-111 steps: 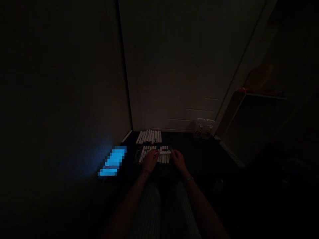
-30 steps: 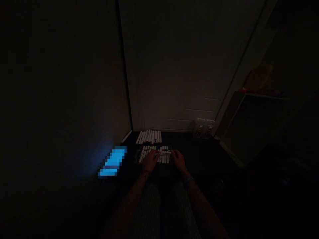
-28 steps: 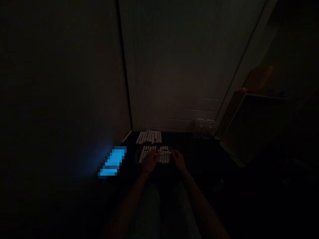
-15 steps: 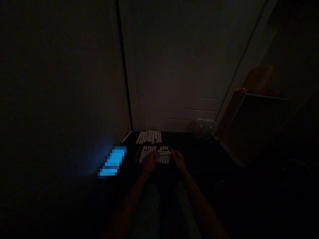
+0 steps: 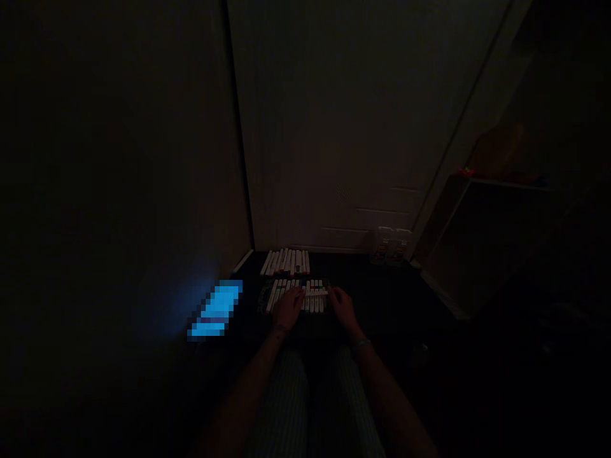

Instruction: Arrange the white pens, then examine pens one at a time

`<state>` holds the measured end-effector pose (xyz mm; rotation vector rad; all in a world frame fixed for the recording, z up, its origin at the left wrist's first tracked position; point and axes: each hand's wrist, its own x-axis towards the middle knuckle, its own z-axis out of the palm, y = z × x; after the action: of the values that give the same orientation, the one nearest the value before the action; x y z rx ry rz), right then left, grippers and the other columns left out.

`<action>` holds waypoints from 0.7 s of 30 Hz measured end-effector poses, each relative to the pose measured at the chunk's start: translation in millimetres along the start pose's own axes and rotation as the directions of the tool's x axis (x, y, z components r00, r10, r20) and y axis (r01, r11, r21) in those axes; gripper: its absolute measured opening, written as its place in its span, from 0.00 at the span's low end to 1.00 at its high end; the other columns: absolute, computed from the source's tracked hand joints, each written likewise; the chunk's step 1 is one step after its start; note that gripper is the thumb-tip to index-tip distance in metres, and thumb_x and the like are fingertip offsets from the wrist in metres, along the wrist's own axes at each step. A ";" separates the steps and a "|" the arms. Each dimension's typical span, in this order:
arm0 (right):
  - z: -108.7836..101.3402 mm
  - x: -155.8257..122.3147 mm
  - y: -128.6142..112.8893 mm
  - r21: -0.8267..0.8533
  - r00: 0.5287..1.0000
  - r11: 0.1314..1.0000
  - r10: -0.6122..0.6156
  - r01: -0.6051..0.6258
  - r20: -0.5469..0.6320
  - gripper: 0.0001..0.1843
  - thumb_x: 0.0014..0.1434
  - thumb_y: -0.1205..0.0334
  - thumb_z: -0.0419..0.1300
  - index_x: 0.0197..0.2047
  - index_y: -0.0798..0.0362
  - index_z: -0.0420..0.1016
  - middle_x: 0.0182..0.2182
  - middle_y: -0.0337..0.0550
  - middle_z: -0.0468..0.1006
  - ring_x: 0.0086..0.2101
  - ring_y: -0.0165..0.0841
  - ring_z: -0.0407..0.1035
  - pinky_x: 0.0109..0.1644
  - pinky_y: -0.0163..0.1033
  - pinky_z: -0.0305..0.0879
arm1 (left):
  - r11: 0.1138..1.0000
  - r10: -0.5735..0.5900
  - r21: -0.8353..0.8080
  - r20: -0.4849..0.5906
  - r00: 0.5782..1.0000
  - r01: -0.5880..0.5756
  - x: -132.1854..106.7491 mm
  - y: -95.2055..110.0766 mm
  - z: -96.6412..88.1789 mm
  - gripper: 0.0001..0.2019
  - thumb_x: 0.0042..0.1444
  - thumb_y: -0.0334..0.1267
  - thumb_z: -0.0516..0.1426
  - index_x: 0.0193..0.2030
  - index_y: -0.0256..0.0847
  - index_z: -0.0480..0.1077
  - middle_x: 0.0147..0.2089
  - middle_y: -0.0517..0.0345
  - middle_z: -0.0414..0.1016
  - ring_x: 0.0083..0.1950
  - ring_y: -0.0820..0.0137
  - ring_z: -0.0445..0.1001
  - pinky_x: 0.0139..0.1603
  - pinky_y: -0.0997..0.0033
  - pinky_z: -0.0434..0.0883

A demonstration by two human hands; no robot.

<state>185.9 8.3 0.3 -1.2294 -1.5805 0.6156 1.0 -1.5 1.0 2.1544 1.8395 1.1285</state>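
The room is very dark. A row of white markers (image 5: 281,291) lies on the dark floor in front of my legs. One white marker (image 5: 316,293) lies crosswise over that row, and both hands grip it by its ends. My left hand (image 5: 287,307) is closed on its left end. My right hand (image 5: 342,306) is closed on its right end. A second row of white markers (image 5: 285,261) lies farther back, near the wall.
A glowing blue screen (image 5: 216,310) lies on the floor to the left. A pale door (image 5: 334,127) stands straight ahead. Two small pale boxes (image 5: 392,244) sit at its foot. A dark shelf unit (image 5: 482,235) stands to the right.
Both hands stay on the crosswise marker over the near row. Any movement is slight and hard to make out in the dark.
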 end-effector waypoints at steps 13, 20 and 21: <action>4.9 1.9 16.1 0.011 1.000 1.000 0.015 -0.015 0.004 0.17 0.57 0.50 0.47 0.36 0.51 0.71 0.33 0.40 0.73 0.34 0.31 0.65 0.37 0.33 0.59 | 1.000 0.018 -0.024 0.010 1.000 -0.018 -0.5 4.7 -6.3 0.12 0.58 0.43 0.45 0.41 0.44 0.66 0.43 0.58 0.70 0.43 0.70 0.69 0.40 0.73 0.63; 4.4 2.8 15.7 0.027 1.000 1.000 -0.002 0.001 0.020 0.17 0.57 0.51 0.47 0.37 0.51 0.71 0.33 0.40 0.74 0.35 0.31 0.66 0.38 0.33 0.59 | 0.999 0.015 -0.034 0.020 1.000 -0.014 0.7 4.3 -5.7 0.11 0.58 0.42 0.45 0.40 0.43 0.66 0.43 0.58 0.70 0.43 0.70 0.68 0.41 0.72 0.63; 4.4 3.1 15.9 0.027 1.000 1.000 -0.002 0.001 0.018 0.17 0.57 0.51 0.47 0.37 0.51 0.71 0.33 0.40 0.74 0.34 0.31 0.66 0.38 0.33 0.59 | 0.999 0.018 -0.033 0.018 1.000 -0.017 0.7 4.2 -5.5 0.11 0.58 0.42 0.45 0.40 0.43 0.66 0.43 0.58 0.70 0.43 0.70 0.68 0.41 0.72 0.63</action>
<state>188.5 17.6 -13.5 -1.2056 -1.5833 0.6472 1.3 -4.1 7.5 2.1596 1.7857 1.1308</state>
